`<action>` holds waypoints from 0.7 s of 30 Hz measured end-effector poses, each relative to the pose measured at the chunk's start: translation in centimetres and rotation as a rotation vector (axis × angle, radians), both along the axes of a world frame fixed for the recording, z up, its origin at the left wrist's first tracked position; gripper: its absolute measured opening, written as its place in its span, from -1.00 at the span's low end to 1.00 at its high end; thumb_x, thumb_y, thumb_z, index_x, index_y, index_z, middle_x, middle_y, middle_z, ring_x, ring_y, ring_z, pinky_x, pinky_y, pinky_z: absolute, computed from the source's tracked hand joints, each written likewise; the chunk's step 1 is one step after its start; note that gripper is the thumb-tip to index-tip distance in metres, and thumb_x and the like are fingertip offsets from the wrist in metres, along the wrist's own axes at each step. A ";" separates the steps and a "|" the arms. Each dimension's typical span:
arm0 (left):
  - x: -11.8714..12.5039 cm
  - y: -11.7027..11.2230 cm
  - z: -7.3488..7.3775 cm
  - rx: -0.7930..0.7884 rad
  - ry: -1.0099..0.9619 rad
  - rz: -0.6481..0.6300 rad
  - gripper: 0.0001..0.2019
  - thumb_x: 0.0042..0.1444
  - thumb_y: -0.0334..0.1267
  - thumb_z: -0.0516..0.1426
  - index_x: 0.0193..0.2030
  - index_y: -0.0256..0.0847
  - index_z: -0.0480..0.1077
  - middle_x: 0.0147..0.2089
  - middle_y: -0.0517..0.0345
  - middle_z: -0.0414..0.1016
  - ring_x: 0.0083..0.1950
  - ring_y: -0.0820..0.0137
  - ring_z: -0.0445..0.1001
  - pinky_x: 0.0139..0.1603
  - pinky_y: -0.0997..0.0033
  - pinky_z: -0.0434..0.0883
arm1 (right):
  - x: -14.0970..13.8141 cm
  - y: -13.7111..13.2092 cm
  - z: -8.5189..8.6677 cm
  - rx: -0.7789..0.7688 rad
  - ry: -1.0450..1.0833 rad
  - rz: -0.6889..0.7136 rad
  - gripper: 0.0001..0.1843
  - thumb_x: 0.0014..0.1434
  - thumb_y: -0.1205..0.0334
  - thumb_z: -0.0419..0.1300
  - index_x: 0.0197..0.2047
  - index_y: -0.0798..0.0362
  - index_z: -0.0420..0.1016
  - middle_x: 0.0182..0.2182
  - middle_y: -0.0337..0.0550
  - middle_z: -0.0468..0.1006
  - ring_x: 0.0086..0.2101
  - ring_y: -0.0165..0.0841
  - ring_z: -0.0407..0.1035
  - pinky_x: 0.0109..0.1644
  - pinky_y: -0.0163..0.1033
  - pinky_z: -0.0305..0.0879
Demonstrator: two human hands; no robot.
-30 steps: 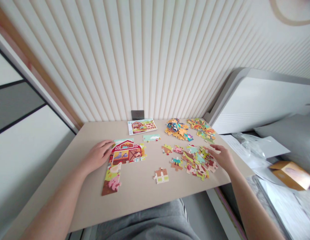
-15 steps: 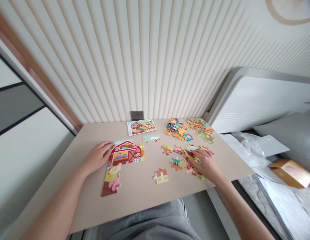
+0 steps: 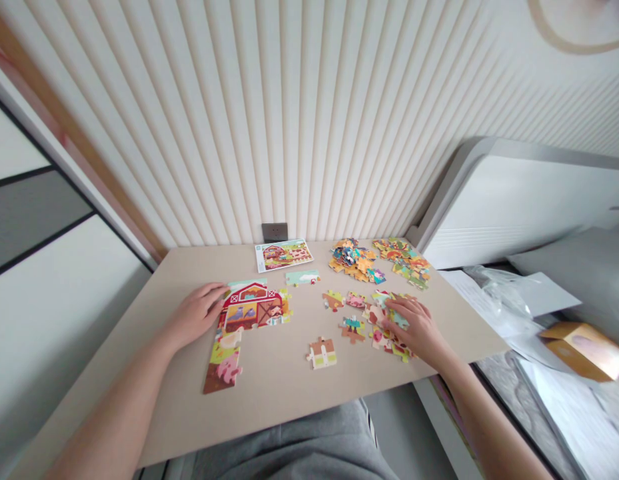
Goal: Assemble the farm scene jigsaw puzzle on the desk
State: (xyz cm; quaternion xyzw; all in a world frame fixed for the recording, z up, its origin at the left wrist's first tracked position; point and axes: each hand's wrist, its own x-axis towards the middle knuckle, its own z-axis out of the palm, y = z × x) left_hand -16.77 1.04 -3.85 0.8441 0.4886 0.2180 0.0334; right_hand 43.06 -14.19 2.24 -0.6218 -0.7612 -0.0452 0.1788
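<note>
On the left of the table, a partly joined jigsaw puzzle (image 3: 252, 308) shows a red barn, with a strip of joined pieces running down toward me to a pink pig. My left hand (image 3: 196, 315) lies at its upper left edge, fingers stretched out and touching it. My right hand (image 3: 414, 328) is over a loose heap of puzzle pieces (image 3: 382, 341), thumb and fingers apart; a pale blue piece (image 3: 399, 319) shows between them. Under the palm the heap is hidden. Several single pieces lie nearby, among them a brown and white piece (image 3: 322, 353) and a turquoise and brown one (image 3: 352, 328).
A picture card (image 3: 284, 255) lies at the back, with a sky-coloured strip (image 3: 302, 277) in front. Farther right are an orange and blue pile (image 3: 356, 260) and a green and orange pile (image 3: 404, 260). A socket (image 3: 274, 232) is on the wall; a bed with papers stands right.
My right hand has shifted slightly right over the heap. A brown and green piece near its fingers is no longer seen there, and a pinkish piece now shows. My left hand stays put.
</note>
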 end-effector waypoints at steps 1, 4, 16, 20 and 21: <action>0.0 0.0 0.0 0.000 0.003 -0.003 -0.52 0.41 0.01 -0.06 0.31 -0.10 0.41 0.33 -0.05 0.40 0.32 0.11 0.39 0.41 0.07 0.30 | -0.6 -0.1 -0.1 -0.010 0.005 0.024 -0.51 0.34 -0.16 0.19 0.23 -0.15 0.53 0.18 -0.04 0.55 0.22 -0.02 0.36 0.31 0.14 0.23; -0.1 0.1 -0.1 0.003 0.007 -0.004 -0.52 0.42 0.02 -0.07 0.31 -0.10 0.41 0.33 -0.05 0.41 0.33 0.11 0.38 0.40 0.05 0.30 | -1.6 -0.2 -0.6 -0.029 0.024 0.031 -0.53 0.32 -0.12 0.21 0.21 -0.15 0.55 0.16 -0.03 0.57 0.18 -0.01 0.40 0.27 0.13 0.29; 0.1 -0.1 0.2 -0.001 -0.001 0.002 -0.52 0.42 0.03 -0.07 0.31 -0.06 0.41 0.32 -0.04 0.42 0.32 0.10 0.39 0.39 0.01 0.32 | -0.3 -0.1 0.2 0.094 0.126 -0.117 -0.44 0.34 -0.21 0.14 0.27 -0.11 0.49 0.12 0.03 0.57 0.15 0.02 0.42 0.23 0.13 0.29; 0.2 -0.1 0.2 -0.005 0.000 0.004 -0.52 0.42 0.02 -0.07 0.31 -0.09 0.41 0.33 -0.06 0.41 0.33 0.09 0.38 0.40 0.00 0.31 | -2.2 -1.0 0.6 0.054 0.122 -0.037 -0.47 0.35 -0.17 0.16 0.26 -0.12 0.48 0.17 0.00 0.55 0.19 0.02 0.38 0.27 0.14 0.26; 0.2 -0.1 0.2 -0.006 0.001 0.003 -0.52 0.42 0.02 -0.07 0.31 -0.09 0.41 0.33 -0.06 0.40 0.32 0.09 0.38 0.40 0.00 0.31 | -2.9 -1.2 0.7 0.040 0.129 -0.012 -0.48 0.35 -0.15 0.17 0.26 -0.12 0.48 0.17 0.00 0.55 0.19 0.02 0.38 0.27 0.14 0.27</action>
